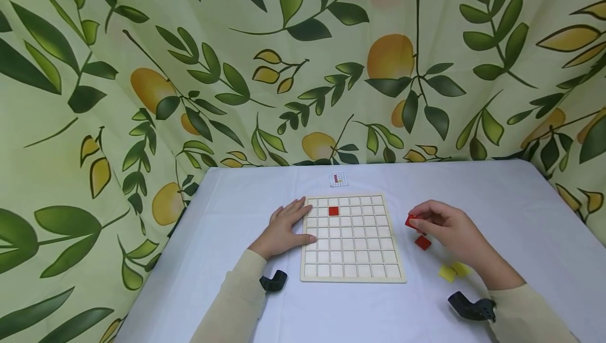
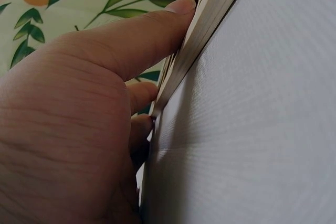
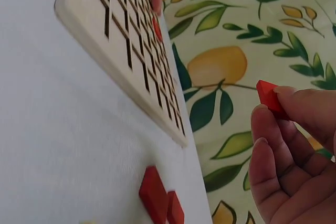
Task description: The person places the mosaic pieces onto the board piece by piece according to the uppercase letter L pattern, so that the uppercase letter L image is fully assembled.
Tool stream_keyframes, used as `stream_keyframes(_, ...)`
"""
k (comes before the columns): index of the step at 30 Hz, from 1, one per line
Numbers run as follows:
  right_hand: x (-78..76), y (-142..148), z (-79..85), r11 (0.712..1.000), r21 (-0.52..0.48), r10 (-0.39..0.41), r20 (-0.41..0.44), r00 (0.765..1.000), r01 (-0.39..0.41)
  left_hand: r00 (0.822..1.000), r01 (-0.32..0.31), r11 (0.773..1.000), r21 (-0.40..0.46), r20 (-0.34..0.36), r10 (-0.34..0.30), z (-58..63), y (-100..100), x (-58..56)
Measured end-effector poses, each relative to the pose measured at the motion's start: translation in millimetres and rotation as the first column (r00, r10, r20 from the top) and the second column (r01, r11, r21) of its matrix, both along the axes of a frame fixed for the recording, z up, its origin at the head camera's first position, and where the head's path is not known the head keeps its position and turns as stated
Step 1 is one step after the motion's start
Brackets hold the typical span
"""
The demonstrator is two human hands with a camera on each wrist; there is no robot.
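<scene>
A wooden grid board [image 1: 352, 281] lies on the table with one red square tile [image 1: 333, 211] in a cell of its second row from the top. On the board's left edge rests my left hand [image 1: 286, 227], fingers spread, thumb on the frame; the left wrist view shows the thumb [image 2: 152, 30] against the wooden side. To the right of the board, my right hand [image 1: 442, 227] pinches a red tile [image 3: 269, 97] between thumb and fingers, above the table. Below that hand lie loose red tiles [image 3: 153, 195]; in the head view the hand partly hides them.
Yellow tiles [image 1: 447, 273] lie near the right wrist. A small printed grid card [image 1: 338, 179] with coloured squares sits behind the board. The white-covered table [image 1: 255, 190] meets a leaf-and-fruit patterned curtain [image 1: 284, 122] at its far edge. Black camera mounts [image 1: 471, 307] stick out from both wrists.
</scene>
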State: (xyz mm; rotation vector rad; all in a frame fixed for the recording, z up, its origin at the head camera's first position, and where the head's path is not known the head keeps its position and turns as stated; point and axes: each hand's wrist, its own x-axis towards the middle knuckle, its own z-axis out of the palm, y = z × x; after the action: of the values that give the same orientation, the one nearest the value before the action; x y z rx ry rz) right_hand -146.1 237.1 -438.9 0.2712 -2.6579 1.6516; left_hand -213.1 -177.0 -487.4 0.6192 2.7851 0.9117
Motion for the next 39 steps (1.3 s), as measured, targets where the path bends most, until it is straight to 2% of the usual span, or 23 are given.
stream_keyframes(7, -4.9, -25, 5.8, 0.999, -0.012, 0.047, -0.006, 0.999, -0.047, 1.000, -0.004, 1.000, -0.020, 0.008, 0.004, -2.2, 0, 0.3)
stream_keyframes(15, -19.6, -62, 3.8, 0.988, -0.062, 0.143, -0.015, 0.990, -0.143, 1.000, -0.006, 1.000, -0.019, 0.007, 0.006, -2.9, -1, -0.3)
stream_keyframes(22, -29.6, -96, -6.5, 0.978, 0.004, 0.207, 0.015, 0.978, -0.207, 1.000, -0.008, 1.000, -0.006, 0.011, 0.008, -0.7, 0, -0.4)
stream_keyframes(33, -51.1, -129, -15.2, 0.968, 0.110, 0.223, 0.029, 0.974, -0.225, 1.000, -0.003, 1.000, -0.008, 0.016, 0.003, 2.0, -1, -0.8)
stream_keyframes(39, -63.1, -138, -20.9, 0.971, 0.113, 0.208, 0.029, 0.978, -0.210, 1.000, 0.008, 1.000, -0.017, 0.011, -0.008, 2.6, 0, -1.4)
